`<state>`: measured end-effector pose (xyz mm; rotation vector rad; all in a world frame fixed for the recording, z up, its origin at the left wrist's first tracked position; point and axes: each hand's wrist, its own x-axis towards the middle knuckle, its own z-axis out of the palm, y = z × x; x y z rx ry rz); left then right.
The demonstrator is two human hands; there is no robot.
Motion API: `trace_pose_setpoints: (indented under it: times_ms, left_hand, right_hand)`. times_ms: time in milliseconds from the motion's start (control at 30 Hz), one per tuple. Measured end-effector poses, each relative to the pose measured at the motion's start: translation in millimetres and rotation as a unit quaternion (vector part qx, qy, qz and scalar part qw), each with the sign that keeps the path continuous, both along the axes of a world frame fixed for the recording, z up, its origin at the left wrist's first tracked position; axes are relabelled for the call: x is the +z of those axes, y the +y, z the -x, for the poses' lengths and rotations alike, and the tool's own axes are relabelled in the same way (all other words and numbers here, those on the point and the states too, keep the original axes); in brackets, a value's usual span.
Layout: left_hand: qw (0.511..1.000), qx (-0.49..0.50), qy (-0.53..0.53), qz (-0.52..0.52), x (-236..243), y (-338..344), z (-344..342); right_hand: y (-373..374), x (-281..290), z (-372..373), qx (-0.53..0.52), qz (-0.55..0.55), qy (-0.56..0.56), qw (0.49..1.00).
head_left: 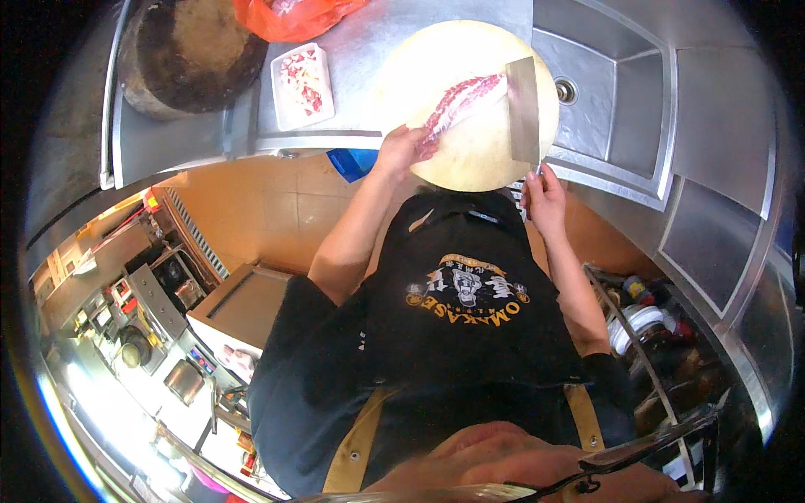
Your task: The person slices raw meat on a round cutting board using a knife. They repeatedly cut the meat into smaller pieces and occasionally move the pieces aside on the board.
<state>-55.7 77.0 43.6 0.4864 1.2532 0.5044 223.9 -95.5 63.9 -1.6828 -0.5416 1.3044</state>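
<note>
A long strip of raw, fat-streaked meat (459,104) lies slantwise on a round pale cutting board (482,172). My left hand (404,149) grips its near end at the board's left front edge. In my right hand (544,198) is the handle of a cleaver (524,109), at the board's right front edge. The broad blade points away from me over the right side of the board, beside the far end of the meat. From this view I cannot tell whether the blade touches it.
Left of the board, a white tub (303,86) holds diced red and white meat. Behind it is an orange plastic bag (293,17); a thick round wooden block (191,54) stands further left. A steel sink (579,92) adjoins the board on the right. Below the counter is something blue (352,163).
</note>
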Motion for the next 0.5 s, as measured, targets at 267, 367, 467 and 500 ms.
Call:
trace_pose_setpoints:
  times_ms: [267, 367, 467, 500]
  left_hand:
    - [0.997, 0.005, -0.050, -0.054, 6, 28, -14]
    - [0.992, -0.035, -0.054, -0.109, 29, 47, -38]
    - [0.947, -0.182, 0.074, -0.254, 66, 70, -43]
    - [0.925, -0.203, 0.095, -0.306, 82, 77, -39]
  right_hand:
    - [2, 3, 11, -0.069, 0.033, 0.006, 0.997]
    - [4, 7, 3, -0.062, 0.022, 0.006, 0.998]
    - [3, 7, -8, -0.074, 0.010, -0.003, 0.997]
    - [2, 9, -11, -0.079, 0.013, -0.009, 0.997]
